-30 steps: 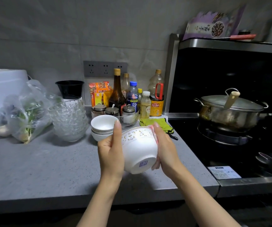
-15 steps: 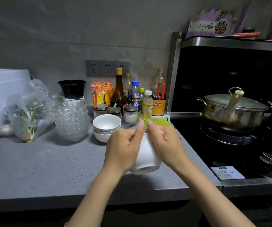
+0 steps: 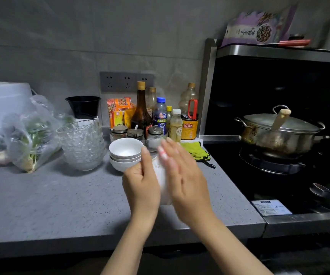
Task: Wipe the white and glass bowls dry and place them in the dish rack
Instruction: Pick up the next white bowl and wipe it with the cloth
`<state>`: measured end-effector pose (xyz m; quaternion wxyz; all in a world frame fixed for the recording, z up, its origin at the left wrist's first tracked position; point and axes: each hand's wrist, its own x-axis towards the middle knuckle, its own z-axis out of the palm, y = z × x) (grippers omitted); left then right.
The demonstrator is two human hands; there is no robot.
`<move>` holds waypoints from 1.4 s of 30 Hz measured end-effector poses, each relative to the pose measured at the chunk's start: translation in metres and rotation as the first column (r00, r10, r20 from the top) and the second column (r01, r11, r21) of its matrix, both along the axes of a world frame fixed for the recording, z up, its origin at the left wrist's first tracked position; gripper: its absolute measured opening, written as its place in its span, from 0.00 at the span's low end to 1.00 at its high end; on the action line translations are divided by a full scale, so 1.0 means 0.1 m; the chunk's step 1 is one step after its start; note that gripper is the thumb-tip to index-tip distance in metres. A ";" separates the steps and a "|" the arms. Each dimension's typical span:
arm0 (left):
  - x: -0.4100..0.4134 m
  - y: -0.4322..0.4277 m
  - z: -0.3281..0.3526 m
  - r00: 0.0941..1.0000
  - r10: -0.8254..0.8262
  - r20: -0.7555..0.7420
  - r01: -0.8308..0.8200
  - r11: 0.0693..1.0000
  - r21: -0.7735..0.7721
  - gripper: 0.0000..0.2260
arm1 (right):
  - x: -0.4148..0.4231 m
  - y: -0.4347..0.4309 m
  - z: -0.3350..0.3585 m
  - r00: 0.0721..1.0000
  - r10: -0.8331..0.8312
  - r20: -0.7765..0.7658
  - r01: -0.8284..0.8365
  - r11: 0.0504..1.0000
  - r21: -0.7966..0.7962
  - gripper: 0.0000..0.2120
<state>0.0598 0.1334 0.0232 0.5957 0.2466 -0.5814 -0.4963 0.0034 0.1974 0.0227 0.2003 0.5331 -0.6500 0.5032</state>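
Beside the bowl stack, my left hand grips a white bowl so my flat, open right hand can wipe

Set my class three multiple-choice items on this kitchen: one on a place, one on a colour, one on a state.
1. The glass bowls stand: A) left of the white stack B) on the hob C) in a sink.
2. The cloth is: A) red B) green C) blue.
3. The pot is: A) tipped over B) uncovered C) lidded.

Answers: A, the glass bowls sit just left of the white stack; B, its fabric shows yellow-green; C, a lid covers the pot.
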 end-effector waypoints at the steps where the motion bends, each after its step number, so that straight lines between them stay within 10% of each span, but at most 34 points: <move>1: 0.02 0.02 0.02 1.000 -0.003 -0.006 0.003 1.000 0.023 0.26 | -0.05 0.01 0.03 0.983 0.091 0.160 -0.088 0.996 -0.027 0.21; 4: 0.04 0.01 0.05 1.000 -0.011 -0.021 0.012 0.997 0.073 0.26 | -0.06 0.02 0.06 0.898 0.177 0.402 -0.164 0.984 -0.066 0.18; 10: 0.03 -0.01 0.04 1.000 0.020 0.017 -0.018 0.994 -0.110 0.27 | 0.05 -0.02 0.00 0.984 -0.112 -0.140 0.122 0.991 0.064 0.26; 15: 0.11 -0.03 0.05 0.985 -0.170 0.004 0.170 0.985 -0.022 0.22 | -0.09 0.01 0.14 0.903 0.209 0.377 -0.196 0.978 -0.071 0.20; 22: 0.23 -0.09 0.10 0.887 -0.434 -0.159 0.454 0.882 0.127 0.15 | -0.12 0.17 0.31 0.671 0.092 0.736 -0.209 0.975 0.069 0.25; 27: 0.29 -0.17 0.11 0.878 -0.479 0.020 0.476 0.875 0.083 0.21 | -0.17 0.18 0.31 0.762 0.088 0.642 -0.193 0.977 0.096 0.28; 33: 0.22 -0.20 0.20 0.876 -0.181 0.446 0.364 0.856 -0.367 0.27 | -0.25 0.05 0.23 0.982 0.047 0.181 -0.068 0.991 0.113 0.26; 37: 0.15 -0.15 0.16 0.933 -0.067 0.353 0.218 0.887 -0.408 0.29 | -0.23 0.02 0.16 0.967 0.085 0.240 -0.092 0.996 0.018 0.26; 42: 0.08 -0.14 0.08 0.983 -0.183 0.007 0.183 0.983 -0.007 0.29 | -0.09 0.06 0.05 0.798 0.239 0.553 -0.209 0.971 -0.118 0.24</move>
